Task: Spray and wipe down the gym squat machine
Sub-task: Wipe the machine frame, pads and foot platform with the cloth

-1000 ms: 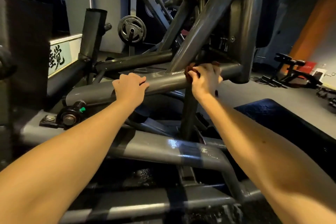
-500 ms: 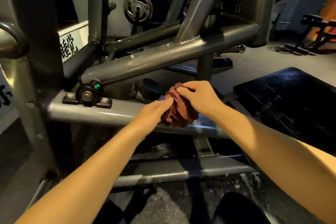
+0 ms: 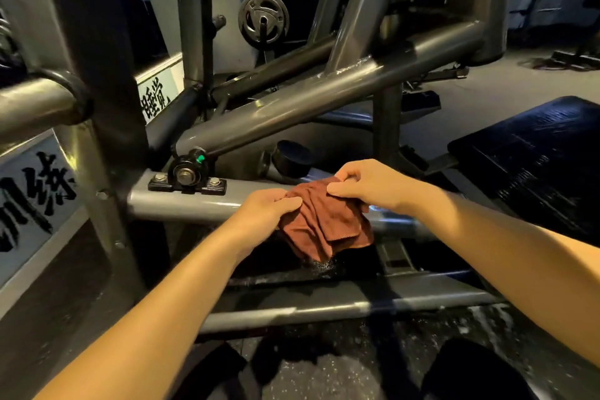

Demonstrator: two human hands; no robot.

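A rust-brown cloth is held bunched between both hands, just over the grey horizontal tube of the squat machine, with its lower folds hanging in front of and below that tube; whether the fabric is pressed against the metal cannot be told. The cloth's left edge is pinched by the left hand, thumb on top and fingers curled under. Its upper right corner is gripped by the right hand between thumb and bent fingers. Bright wet glints are seen on the tube just to the right of the cloth. To the left on the same tube, a black bearing block with a green fitting is bolted down, and from it a thick diagonal tube is carried up to the right. A black end cap is seen just behind the hands. Below the cloth, a lower crossbar is laid across dark, speckled flooring that shines with wet patches. A black textured platform is set at the right, well apart from the cloth. Farther back, a weight plate is hung on a peg beside a black upright post, and panels with large black characters are fixed along the left.
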